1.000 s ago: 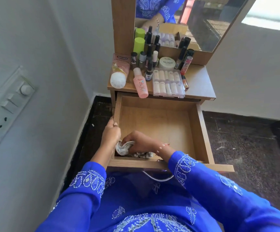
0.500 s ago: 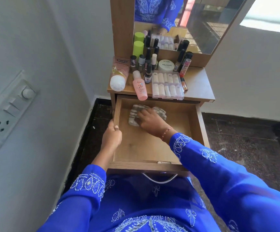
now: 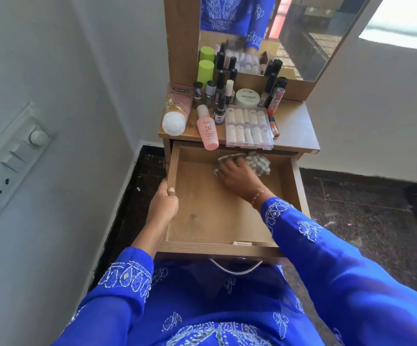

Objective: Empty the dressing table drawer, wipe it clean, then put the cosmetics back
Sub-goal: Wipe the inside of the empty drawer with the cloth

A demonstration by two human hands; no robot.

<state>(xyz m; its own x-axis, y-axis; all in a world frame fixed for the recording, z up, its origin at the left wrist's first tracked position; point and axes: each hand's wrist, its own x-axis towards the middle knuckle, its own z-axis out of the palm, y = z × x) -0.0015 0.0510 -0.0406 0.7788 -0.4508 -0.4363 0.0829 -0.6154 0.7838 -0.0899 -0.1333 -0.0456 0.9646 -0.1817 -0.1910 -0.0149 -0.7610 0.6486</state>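
Fingers (image 3: 227,168) of right hand (image 3: 237,177) apparently flat on cloth (image 3: 257,162), far end of drawer (image 3: 217,221)

A single wide-angle head view looks forward and steeply down from above the person's chest, close over the open drawer (image 3: 227,221). It faces the dressing table (image 3: 294,128) and its mirror (image 3: 302,33), set against the wall.

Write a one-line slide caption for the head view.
Right hand presses a cloth along the back of the emptied drawer while the left hand grips its side wall; cosmetics wait on top.
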